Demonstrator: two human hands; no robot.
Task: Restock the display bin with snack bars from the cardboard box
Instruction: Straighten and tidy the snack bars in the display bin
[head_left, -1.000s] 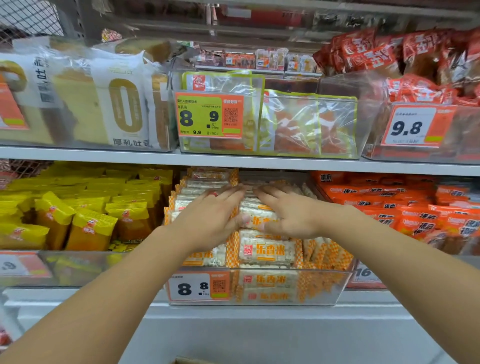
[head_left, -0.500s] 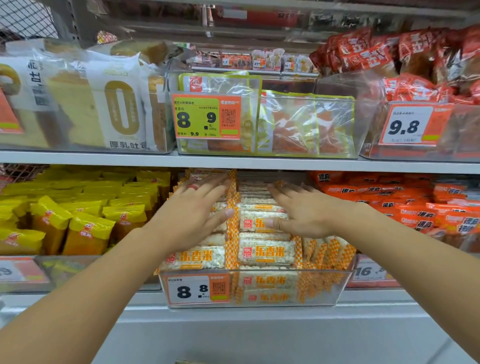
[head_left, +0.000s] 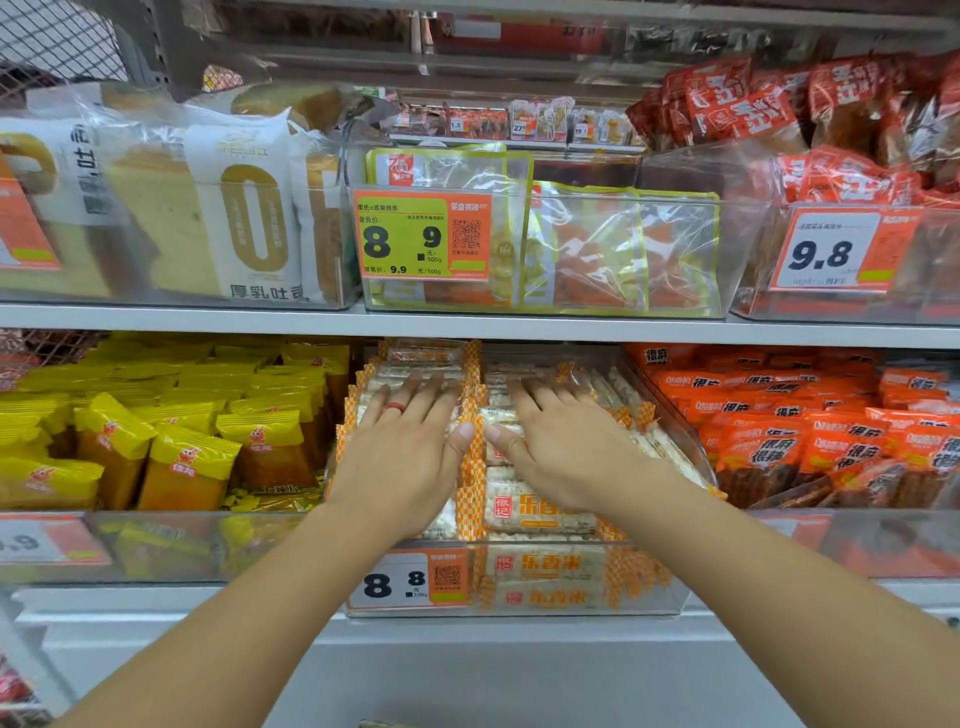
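2 hands lay flat on the snack bars (head_left: 540, 512) in the clear display bin (head_left: 649, 597) on the lower shelf; the left hand (head_left: 410, 457) and the right hand (head_left: 558, 457) both had straight, slightly fanned fingers pressing down on the top layer, pinching nothing; within the last second the 2 hands had slid apart across the pile and then come back until the thumbs nearly met over the middle seam between the 2 rows, and the front left bar, readable half a second before, was again covered by the left palm; I judged this a smoothing and levelling pass, which suggested the bin was close to full and the restock near its end.

Nearest the camera, only a thin brown edge at the bottom of the frame (head_left: 387, 723) might have been the cardboard box, too cut off to say; the bars under both palms could not be counted; farther back, the rear rows of bars blurred beneath the fingertips and the upper shelf (head_left: 467, 326) shadowed them, so how deep the bin was filled stayed uncertain.
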